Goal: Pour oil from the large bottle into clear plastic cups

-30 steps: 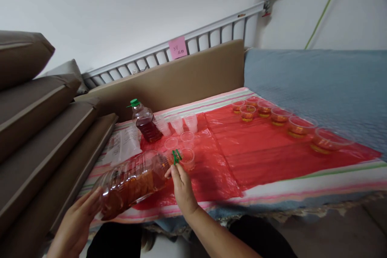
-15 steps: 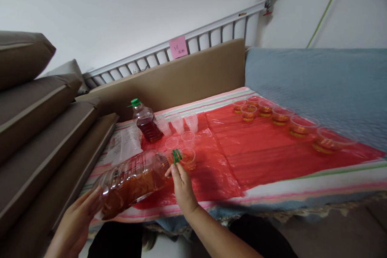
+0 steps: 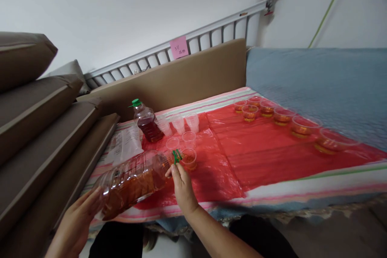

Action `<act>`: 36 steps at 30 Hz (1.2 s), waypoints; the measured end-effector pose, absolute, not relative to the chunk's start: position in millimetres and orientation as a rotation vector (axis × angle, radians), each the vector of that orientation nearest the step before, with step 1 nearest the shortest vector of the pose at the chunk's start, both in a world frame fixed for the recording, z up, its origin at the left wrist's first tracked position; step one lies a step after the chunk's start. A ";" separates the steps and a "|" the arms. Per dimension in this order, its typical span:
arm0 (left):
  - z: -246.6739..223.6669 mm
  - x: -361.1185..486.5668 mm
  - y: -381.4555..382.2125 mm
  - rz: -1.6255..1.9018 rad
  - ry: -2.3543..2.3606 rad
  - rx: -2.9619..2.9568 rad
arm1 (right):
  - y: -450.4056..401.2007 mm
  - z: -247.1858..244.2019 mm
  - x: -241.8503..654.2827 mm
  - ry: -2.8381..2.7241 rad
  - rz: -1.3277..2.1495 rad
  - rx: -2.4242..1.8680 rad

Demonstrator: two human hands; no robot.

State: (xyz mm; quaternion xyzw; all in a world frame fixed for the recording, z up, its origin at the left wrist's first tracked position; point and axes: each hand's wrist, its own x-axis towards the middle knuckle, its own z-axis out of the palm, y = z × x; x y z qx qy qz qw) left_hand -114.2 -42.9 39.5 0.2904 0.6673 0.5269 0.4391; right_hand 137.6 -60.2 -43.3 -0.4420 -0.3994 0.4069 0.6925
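Note:
A big clear plastic bottle (image 3: pixel 133 181) of amber liquid lies tilted nearly level, its green-ringed mouth over the rim of a clear plastic cup (image 3: pixel 189 159). My left hand (image 3: pixel 80 215) grips the bottle's base end. Near the neck, my right hand (image 3: pixel 180 183) has its fingers closed around it. Some amber liquid shows in the cup under the mouth. Two more clear cups, one of them a cup (image 3: pixel 172 143) just behind the bottle neck, stand close by; what they contain is hard to see.
A capped bottle of dark red liquid (image 3: pixel 148 125) stands behind, beside stacks of clear cups (image 3: pixel 178 124). Several cups with amber liquid (image 3: pixel 282 116) line the right side of the red plastic sheet (image 3: pixel 229 149). Brown cushions (image 3: pixel 36 137) are piled at left; a radiator (image 3: pixel 208 40) runs behind.
Both hands and the tilted bottle hold almost the same place. The view has shifted very slightly, so the surroundings sit a little further right.

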 end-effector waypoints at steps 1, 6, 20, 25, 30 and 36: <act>39.5 -114.2 -42.8 1.309 1.657 0.720 | -60.3 -43.6 137.5 -0.892 0.908 -0.985; 40.0 -112.4 -42.7 1.319 1.663 0.693 | -59.5 -45.5 137.4 -0.882 0.898 -0.978; 1.8 -107.4 -31.7 1.161 1.377 0.569 | -60.5 -25.3 148.4 -0.996 0.733 -0.986; -25.7 -75.4 -21.7 1.275 1.347 0.557 | -73.9 4.3 156.4 -1.124 0.620 -0.923; -51.3 -60.6 -5.9 1.389 1.328 0.587 | -82.0 12.4 153.3 -1.240 0.546 -0.871; -66.9 -57.8 2.0 1.367 1.383 0.672 | -77.4 4.4 147.3 -1.300 0.522 -0.893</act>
